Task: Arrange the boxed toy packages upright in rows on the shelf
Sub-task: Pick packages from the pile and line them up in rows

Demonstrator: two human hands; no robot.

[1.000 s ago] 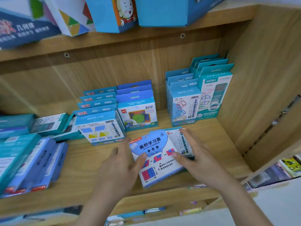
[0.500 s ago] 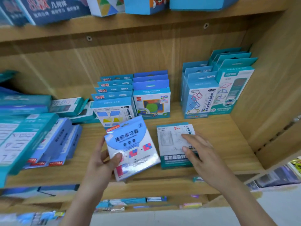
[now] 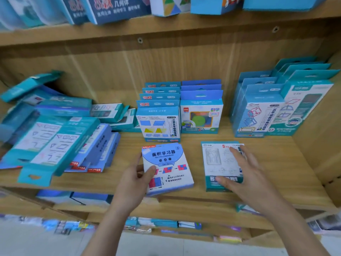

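Note:
My left hand (image 3: 135,179) grips a blue-and-white box with red and blue squares (image 3: 168,168), holding its left edge at the front of the wooden shelf (image 3: 276,163). My right hand (image 3: 245,174) rests with spread fingers on a white-and-teal box (image 3: 215,163) lying flat to the right. Behind them, boxes stand upright in rows: shape boxes (image 3: 159,122), disc boxes (image 3: 202,115), and taller teal boxes (image 3: 258,115) at the right.
A loose heap of teal and blue boxes (image 3: 55,135) lies flat and tilted on the shelf's left half. The shelf's right wall (image 3: 324,126) stands close to the tall boxes. More boxes sit on the shelf above (image 3: 114,8) and below (image 3: 73,197).
My left hand has pulled the blue-and-white box off the white-and-teal box and to the left. My right hand has stayed on the white-and-teal box. The view has shifted left.

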